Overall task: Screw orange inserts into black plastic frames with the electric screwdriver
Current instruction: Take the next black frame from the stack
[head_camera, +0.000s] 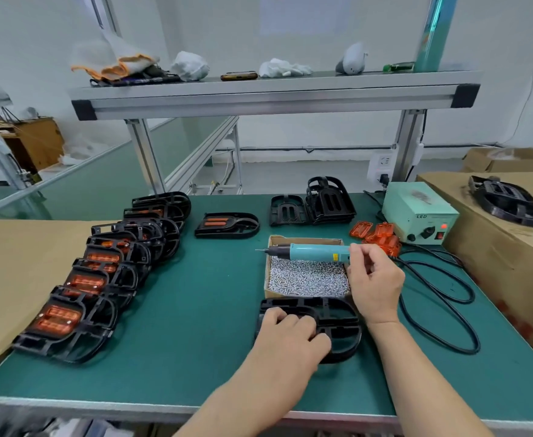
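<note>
On the green mat surface (195, 326), close to the front edge, lies a black plastic frame with open ribs (342, 323). The left hand (290, 334) rests on its left part, fingers curled down over the ribs and holding it in place. Just behind the frame stands a shallow cardboard box full of small silver screws (306, 277). The right hand (375, 279) pinches the rear end of a teal electric screwdriver (314, 252) between thumb and bent fingers. The tool lies level across the box's far side with its bit pointing left; whether it touches the box rim I cannot tell.

A loose pile of translucent orange inserts (378, 236) sits behind the right hand, beside a pale green power unit with a red light (419, 212), and a black cable (441, 313) loops over the surface to the right. Along the left runs an overlapping row of black frames already fitted with orange inserts (101, 269), and one more fitted frame (227, 225) lies apart behind the middle. A stack of bare black frames (317, 203) stands at the back.
</note>
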The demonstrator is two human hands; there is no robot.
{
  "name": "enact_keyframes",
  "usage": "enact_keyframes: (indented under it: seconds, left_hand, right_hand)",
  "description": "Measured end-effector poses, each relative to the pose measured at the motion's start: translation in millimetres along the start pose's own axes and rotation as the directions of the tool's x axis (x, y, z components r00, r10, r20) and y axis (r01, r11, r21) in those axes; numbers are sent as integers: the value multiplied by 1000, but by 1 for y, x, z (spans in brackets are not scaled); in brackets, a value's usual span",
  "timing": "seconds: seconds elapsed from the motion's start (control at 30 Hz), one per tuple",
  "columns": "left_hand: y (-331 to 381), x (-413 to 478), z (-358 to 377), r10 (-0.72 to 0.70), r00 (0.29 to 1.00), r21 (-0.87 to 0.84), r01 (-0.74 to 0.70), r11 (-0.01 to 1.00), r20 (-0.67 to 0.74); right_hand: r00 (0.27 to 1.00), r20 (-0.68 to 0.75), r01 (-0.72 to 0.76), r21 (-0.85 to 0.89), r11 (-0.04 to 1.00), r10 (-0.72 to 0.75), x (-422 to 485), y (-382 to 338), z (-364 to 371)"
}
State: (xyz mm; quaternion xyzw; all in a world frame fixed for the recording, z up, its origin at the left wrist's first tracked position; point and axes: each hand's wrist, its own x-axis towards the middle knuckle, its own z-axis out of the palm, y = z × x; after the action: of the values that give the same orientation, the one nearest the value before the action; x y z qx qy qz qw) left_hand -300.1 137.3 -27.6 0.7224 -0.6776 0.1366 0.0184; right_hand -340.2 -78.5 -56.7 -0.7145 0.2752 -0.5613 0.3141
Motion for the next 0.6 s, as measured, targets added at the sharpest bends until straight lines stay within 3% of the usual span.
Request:
enact_keyframes:
  seconds: [0.17, 0.33, 0.5, 0.57, 0.6]
  left_hand:
    - [2, 7, 7, 15, 999, 19, -15, 1000, 30]
    - [2, 8, 11, -29, 998, -15, 28, 999, -59]
    - [-5, -5, 19, -161, 977, -386, 95, 918, -142]
    - [-18, -4, 21, -332, 920, -518, 184, 836, -209]
    - [-28, -2, 23, -459, 859, -578, 260, 773, -227]
  right_hand:
    - [1000, -23, 1, 1, 1000, -1, 0, 4, 1]
    - [1000, 2, -8, -12, 1000, 8, -2, 11, 2]
    - [1000, -18, -5, -12, 1000, 5, -1, 11, 1]
    - [1000, -9, -24, 0, 1000, 24, 0, 12, 2]
    - [1000, -1, -29, 2, 1000, 29, -1, 12, 2]
